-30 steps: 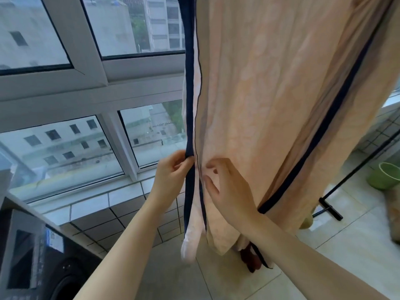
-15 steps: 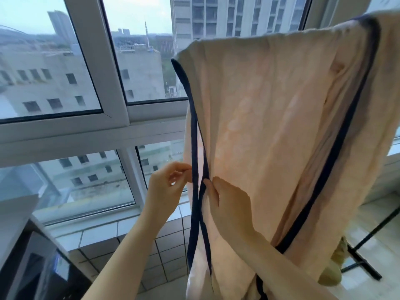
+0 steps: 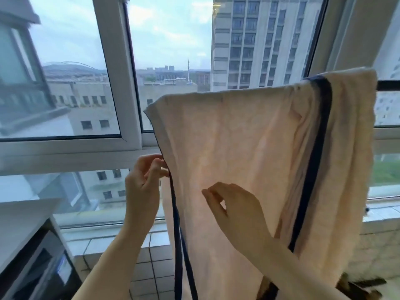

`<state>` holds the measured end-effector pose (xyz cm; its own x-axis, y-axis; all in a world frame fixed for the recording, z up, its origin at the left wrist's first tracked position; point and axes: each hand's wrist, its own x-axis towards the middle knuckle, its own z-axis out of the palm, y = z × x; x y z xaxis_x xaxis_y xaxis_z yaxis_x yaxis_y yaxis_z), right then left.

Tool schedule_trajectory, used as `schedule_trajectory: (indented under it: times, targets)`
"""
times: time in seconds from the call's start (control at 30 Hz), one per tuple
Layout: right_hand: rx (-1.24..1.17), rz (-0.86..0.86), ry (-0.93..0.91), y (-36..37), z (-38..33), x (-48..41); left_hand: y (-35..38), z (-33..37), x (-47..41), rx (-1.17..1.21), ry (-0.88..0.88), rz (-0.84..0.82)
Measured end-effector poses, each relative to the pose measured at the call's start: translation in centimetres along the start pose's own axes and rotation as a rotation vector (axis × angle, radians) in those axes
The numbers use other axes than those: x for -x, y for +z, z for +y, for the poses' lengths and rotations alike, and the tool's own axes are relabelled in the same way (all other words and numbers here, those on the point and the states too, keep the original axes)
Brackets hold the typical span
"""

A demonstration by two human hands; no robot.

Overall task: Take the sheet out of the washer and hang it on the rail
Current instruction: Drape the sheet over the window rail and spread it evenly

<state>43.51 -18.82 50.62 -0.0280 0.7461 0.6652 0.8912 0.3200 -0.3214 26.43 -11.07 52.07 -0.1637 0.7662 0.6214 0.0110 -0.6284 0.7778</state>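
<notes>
A pale peach sheet [image 3: 249,135] with dark navy edging hangs folded over the rail [image 3: 388,85], whose dark bar shows only to the right of the cloth. My left hand [image 3: 144,182] pinches the sheet's navy left edge at mid height. My right hand [image 3: 236,211] hovers in front of the sheet's face, fingers curled and slightly apart, with nothing in it. The navy strips trail down below my left hand. The washer [image 3: 36,267] sits dark at the lower left, partly out of view.
White-framed windows [image 3: 116,87] stand right behind the sheet. A tiled sill and low wall [image 3: 151,256] run under them. A white top [image 3: 19,221] lies above the washer at the left.
My view has tilted upward, so the sheet's top fold and the rail's end show. My right hand has come off the sheet's edge; my left hand has slid higher along the navy edge.
</notes>
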Motion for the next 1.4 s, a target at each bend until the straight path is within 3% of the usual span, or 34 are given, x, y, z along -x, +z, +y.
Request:
schedule_trajectory:
  times: [0.17, 0.37, 0.53, 0.67, 0.9, 1.2, 1.4]
  targets:
    - [0.047, 0.091, -0.131, -5.4, 2.0, -2.7, 1.0, 4.2, -1.7, -0.037, 0.043, 0.229]
    - [0.176, 0.214, -0.311, -11.2, 3.4, -7.6, 2.1, 7.6, -3.6, -0.261, 0.067, 0.244]
    - [0.487, 0.147, -0.289, -14.6, 4.6, -12.8, 2.4, 9.3, -4.8, -0.415, 0.135, 0.294]
    - [0.485, 0.044, -0.275, -15.6, 6.1, -14.1, 1.9, 9.7, -5.8, -0.514, 0.098, 0.372]
    - [0.463, 0.029, -0.225, -16.8, 7.9, -14.3, 4.4, 10.4, -8.0, -0.695, 0.200, 0.238]
    - [0.553, 0.084, -0.186, -18.1, 9.8, -14.0, 7.2, 10.8, -10.3, -0.616, 0.324, 0.113]
    - [1.001, 0.230, -0.073, -21.0, 7.1, -13.1, 7.7, 10.0, -11.6, -0.618, 0.219, -0.103]
